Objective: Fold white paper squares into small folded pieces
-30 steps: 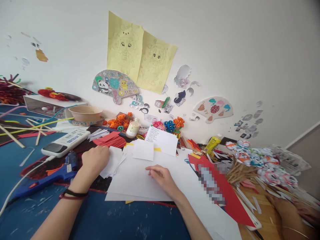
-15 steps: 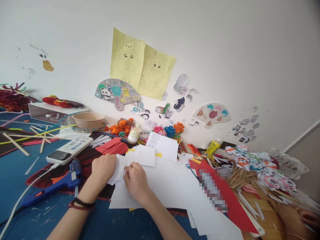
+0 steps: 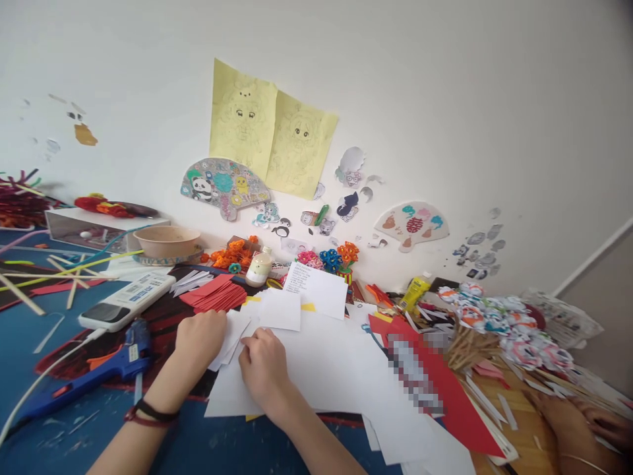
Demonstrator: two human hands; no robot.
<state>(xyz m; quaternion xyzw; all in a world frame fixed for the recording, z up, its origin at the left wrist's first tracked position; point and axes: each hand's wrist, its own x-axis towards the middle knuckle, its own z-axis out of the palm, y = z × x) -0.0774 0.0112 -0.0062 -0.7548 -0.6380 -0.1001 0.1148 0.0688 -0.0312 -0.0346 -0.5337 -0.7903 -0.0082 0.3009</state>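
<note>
My left hand (image 3: 200, 340) is curled closed at the left edge of some small white paper slips (image 3: 231, 335), which fan out to its right. My right hand (image 3: 266, 366) pinches at the slips' right side, thumb and index finger together; its other fingers are tucked under. Beneath the hands are large white paper sheets (image 3: 316, 359). A small white square card (image 3: 279, 310) lies just above my right hand. Behind my left hand is a fanned stack of red paper slips (image 3: 215, 292).
A blue glue gun (image 3: 99, 373) and white power strip (image 3: 126, 303) with a cable lie left. A glue bottle (image 3: 259, 267), a bowl (image 3: 167, 241) and paper flowers (image 3: 330, 258) stand along the wall. Red card (image 3: 455, 402) lies right; another person's hand (image 3: 558, 415) is at far right.
The view has swung slightly right. The white slips between my hands have spread apart into a slanted fan. My right hand has shifted slightly down from the slips' top edge.
</note>
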